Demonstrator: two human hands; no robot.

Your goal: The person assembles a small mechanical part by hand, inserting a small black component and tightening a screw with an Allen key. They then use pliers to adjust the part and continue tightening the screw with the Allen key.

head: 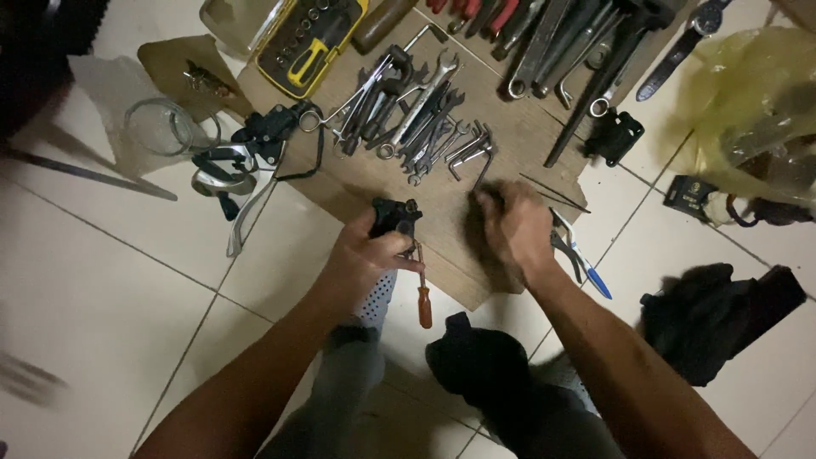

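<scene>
A: What is the left hand (pixel 367 255) doing?

B: It is closed around a small black part (pixel 395 215), holding it up just above the near edge of the wooden board (pixel 374 183). The fingers wrap its lower half, and the top sticks out.

A: And the right hand (pixel 514 228)?

B: It rests on the board to the right of the black part, fingers curled down. It is blurred, so I cannot tell whether it grips anything; it may be touching a bent hex key (pixel 486 167) that lies just beyond its fingertips.

A: What lies around them?

B: A screwdriver with an orange handle (pixel 422 299) lies just below the left hand, its tip pointing up towards the black part. Pliers with blue handles (pixel 580 257) lie beside the right wrist. Farther up the board is a heap of spanners (pixel 416 115), and a yellow case of sockets (pixel 310 38) sits at the top edge.

A: Anything on the floor?

B: A brake lever with its cable (pixel 246 161) lies to the left of the board, and a dark cloth (pixel 718 314) lies on the tiles to the right.
</scene>
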